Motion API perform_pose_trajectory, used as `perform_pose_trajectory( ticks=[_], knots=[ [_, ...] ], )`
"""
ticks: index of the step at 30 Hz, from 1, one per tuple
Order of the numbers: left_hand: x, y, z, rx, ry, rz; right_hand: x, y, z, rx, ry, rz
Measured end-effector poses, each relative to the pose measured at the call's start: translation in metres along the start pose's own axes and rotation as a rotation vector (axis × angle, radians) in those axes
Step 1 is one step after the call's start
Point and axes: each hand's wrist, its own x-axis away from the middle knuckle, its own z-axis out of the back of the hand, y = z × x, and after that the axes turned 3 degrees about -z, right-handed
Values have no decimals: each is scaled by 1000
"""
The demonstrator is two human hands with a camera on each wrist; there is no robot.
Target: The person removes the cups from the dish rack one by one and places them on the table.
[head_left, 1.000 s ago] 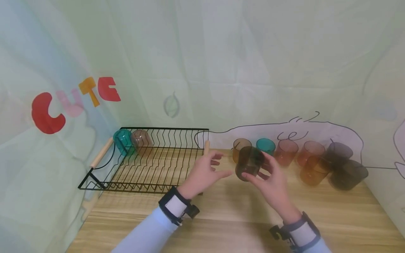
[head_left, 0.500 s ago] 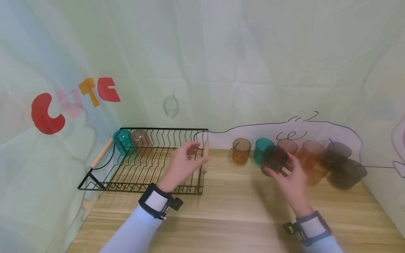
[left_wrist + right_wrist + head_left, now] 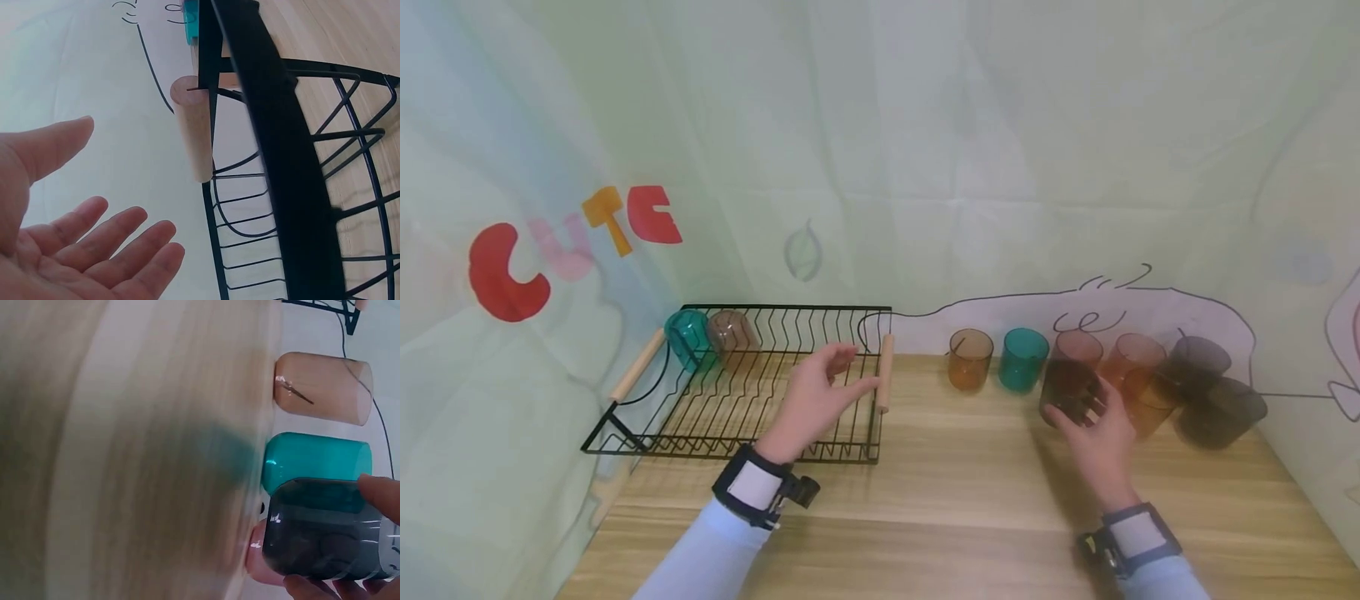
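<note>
My right hand (image 3: pixel 1101 442) grips a dark grey see-through glass (image 3: pixel 1063 396) from its right side, thumb and fingers around it. In the head view this glass overlaps a pink glass (image 3: pixel 1079 346) behind it. Seen from the right wrist, the grey glass (image 3: pixel 319 531) overlaps the teal glass (image 3: pixel 319 459), and the pink one (image 3: pixel 259 556) shows partly beyond. My left hand (image 3: pixel 812 396) holds nothing; its thumb and fingers are spread apart over the right part of a black wire dish rack (image 3: pixel 790 307), near the wooden handle (image 3: pixel 886 372).
Inside the rack's left end sit a teal glass (image 3: pixel 688 337) and a brownish-pink glass (image 3: pixel 732 337). Along the back wall stand an amber glass (image 3: pixel 970 362) and several others. Two dark glasses (image 3: pixel 1225 412) are at the far right. A fabric backdrop (image 3: pixel 925 208) borders the wooden table (image 3: pixel 940 492).
My right hand has carried the grey glass rightward, from before the amber glass to before the pink one. My left hand has drawn away leftward, over the rack.
</note>
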Motion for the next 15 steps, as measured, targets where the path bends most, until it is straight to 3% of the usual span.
perform_pose_trajectory(
  ticks=[15],
  knots=[
    [0,-5,3,-32,-15,0,1,3,0,109,71,-40]
  ],
)
